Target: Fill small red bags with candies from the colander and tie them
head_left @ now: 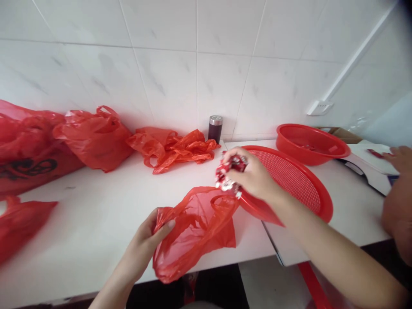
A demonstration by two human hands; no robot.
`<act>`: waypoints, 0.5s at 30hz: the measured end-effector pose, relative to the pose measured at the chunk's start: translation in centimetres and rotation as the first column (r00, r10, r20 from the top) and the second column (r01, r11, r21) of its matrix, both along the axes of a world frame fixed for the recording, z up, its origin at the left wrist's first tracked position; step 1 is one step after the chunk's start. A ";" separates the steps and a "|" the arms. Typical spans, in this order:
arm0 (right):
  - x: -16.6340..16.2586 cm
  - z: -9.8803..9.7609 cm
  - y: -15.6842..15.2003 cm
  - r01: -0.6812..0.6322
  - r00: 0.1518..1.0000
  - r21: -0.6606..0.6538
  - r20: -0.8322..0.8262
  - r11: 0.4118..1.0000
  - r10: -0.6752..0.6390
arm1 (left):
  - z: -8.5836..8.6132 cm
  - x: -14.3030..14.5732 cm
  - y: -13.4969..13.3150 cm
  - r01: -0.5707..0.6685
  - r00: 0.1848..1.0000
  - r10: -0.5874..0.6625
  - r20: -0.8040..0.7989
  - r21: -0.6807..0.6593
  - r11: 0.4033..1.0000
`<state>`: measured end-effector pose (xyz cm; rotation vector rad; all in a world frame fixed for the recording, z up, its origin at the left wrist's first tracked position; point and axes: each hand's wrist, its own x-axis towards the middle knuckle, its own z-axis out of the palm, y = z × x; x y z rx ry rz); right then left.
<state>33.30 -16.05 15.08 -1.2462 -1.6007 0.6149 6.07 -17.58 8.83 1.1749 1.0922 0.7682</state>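
Observation:
My left hand (149, 234) grips the edge of a thin red plastic bag (196, 227), whose mouth gapes toward me at the table's front edge. Closed around a clump of small red-and-white pieces (227, 176), my right hand (246, 169) is raised just beyond the bag's far right side. What the pieces are I cannot make out. Beneath and behind my right forearm lies a red plastic sieve basket (289, 180) with a mesh bottom, partly covered by the arm.
Stuffed red bags (93, 139) and crumpled red bags (177, 148) line the wall, near a dark tumbler (215, 128). A red basin (312, 143) stands at the back right. Beside a white scale (363, 167), another person's hand (401, 159) holds a small red item.

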 end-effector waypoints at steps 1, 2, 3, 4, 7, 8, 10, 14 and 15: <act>-1.9 -0.4 -0.6 -0.058 0.998 0.041 0.032 0.997 0.057 | 0.0 0.4 0.0 -0.020 1.000 0.021 0.019 -0.013 1.000; -3.6 -1.0 -1.2 -0.123 0.988 0.052 0.098 0.991 0.118 | -0.1 0.7 0.0 -0.057 0.997 0.058 0.046 -0.037 0.998; -4.8 -1.9 -1.7 -0.185 0.967 0.019 0.183 0.983 0.179 | -0.3 0.8 0.1 -0.105 0.991 0.110 0.078 -0.069 0.992; -5.5 -3.0 -2.1 -0.239 0.931 -0.040 0.274 0.970 0.240 | -0.5 0.8 0.1 -0.159 0.979 0.170 0.110 -0.101 0.982; -5.1 -6.3 -2.6 -0.294 0.784 -0.230 0.498 0.928 0.372 | -1.0 -0.1 0.5 -0.259 0.940 0.287 0.186 -0.160 0.952; -4.4 -7.2 -2.6 -0.270 0.744 -0.248 0.560 0.930 0.366 | -1.1 -0.6 0.6 -0.264 0.934 0.295 0.203 -0.165 0.950; -3.2 -8.5 -2.6 -0.189 0.693 -0.200 0.666 0.961 0.275 | -1.0 -2.0 1.0 -0.280 0.920 0.313 0.236 -0.162 0.946; -2.3 -9.2 -2.4 -0.076 0.647 -0.024 0.760 0.997 0.067 | 0.3 -5.0 1.7 -0.289 0.900 0.315 0.301 -0.130 0.949; -2.3 -9.1 -2.3 -0.065 0.656 -0.009 0.753 0.998 0.049 | 0.6 -5.6 1.8 -0.262 0.905 0.285 0.316 -0.115 0.958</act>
